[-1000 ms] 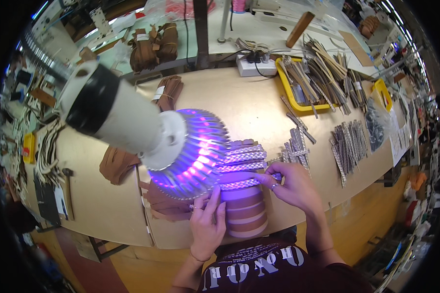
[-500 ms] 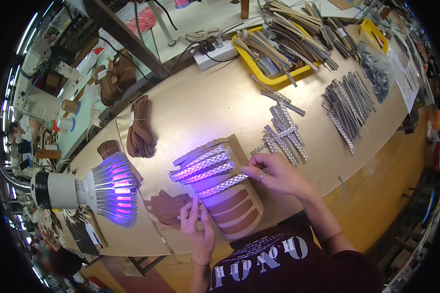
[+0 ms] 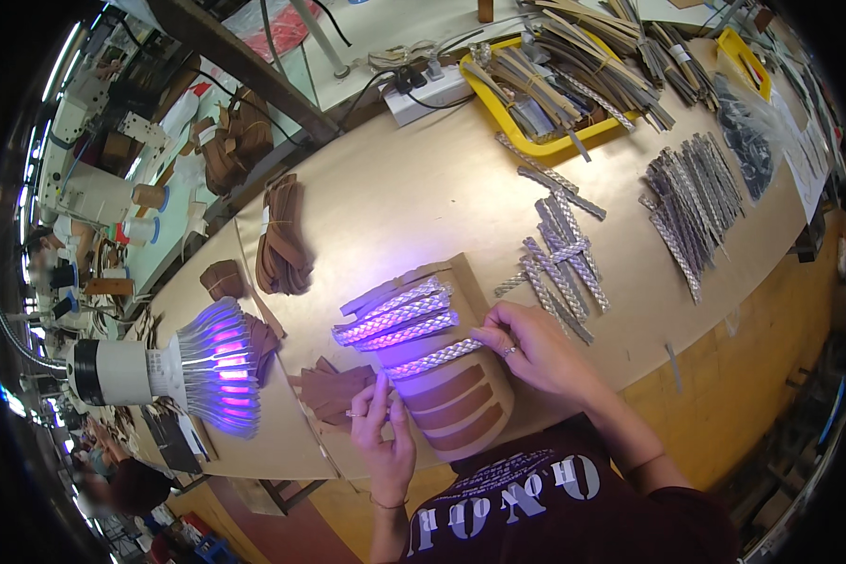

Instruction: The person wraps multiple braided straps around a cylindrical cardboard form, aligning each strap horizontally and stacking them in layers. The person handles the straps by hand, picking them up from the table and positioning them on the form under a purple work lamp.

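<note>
A braided grey-and-white strip (image 3: 434, 359) lies across a rounded, board-like form (image 3: 484, 301) close to my body. My right hand (image 3: 534, 350) pinches the strip's right end between thumb and fingers. At its left end, my left hand (image 3: 383, 442) has its fingers stretched up and apart, a fingertip touching or very near the strip. Farther up the form, several more braided strips (image 3: 399, 318) lie side by side under violet light. Flat brown strips (image 3: 451, 399) lie across its near part. The undersides of the strips are hidden.
A finned lamp (image 3: 218, 367) glows violet on the left. Brown strip bundles (image 3: 284, 235) and loose brown pieces (image 3: 334, 393) lie on the table. Braided strips (image 3: 564, 249) are scattered at right, beside a larger pile (image 3: 694, 211). A yellow tray (image 3: 536, 148) and white power strip (image 3: 432, 97) stand behind.
The whole view has shifted slightly, so the table's things appear a little farther right. Both hands stay at the same strip's ends, with little visible change in their hold.
</note>
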Demonstrator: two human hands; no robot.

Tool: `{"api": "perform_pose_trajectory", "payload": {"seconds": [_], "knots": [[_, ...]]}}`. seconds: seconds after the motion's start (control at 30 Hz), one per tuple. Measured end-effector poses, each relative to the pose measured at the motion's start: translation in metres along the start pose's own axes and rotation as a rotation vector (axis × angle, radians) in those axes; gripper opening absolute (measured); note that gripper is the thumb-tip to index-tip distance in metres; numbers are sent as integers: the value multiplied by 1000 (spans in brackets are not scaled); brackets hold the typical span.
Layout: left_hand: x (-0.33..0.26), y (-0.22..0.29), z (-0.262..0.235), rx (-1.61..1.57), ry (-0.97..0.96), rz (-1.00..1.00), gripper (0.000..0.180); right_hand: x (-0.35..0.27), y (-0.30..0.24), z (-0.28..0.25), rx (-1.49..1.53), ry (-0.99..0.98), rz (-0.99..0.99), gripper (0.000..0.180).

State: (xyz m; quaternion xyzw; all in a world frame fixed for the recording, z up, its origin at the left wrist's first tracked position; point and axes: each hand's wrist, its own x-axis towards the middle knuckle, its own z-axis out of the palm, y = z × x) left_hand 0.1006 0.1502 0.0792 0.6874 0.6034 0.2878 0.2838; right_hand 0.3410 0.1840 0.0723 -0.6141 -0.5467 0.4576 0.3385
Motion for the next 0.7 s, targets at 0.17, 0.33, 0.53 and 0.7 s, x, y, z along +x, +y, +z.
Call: {"api": "perform_pose_trajectory", "payload": {"seconds": [0.17, 0.33, 0.53, 0.7], "knots": [[0, 6, -7, 85, 55, 12, 44, -4, -8, 1, -64, 23, -6, 29], [-7, 19, -7, 264, 144, 254, 52, -4, -19, 2, -96, -7, -30, 29], [-2, 25, 0, 161, -183, 208, 54, 1, -29, 1, -125, -30, -51, 29], [0, 24, -1, 112, -240, 176, 56, 1, -39, -6, -150, -53, -31, 29]]}}
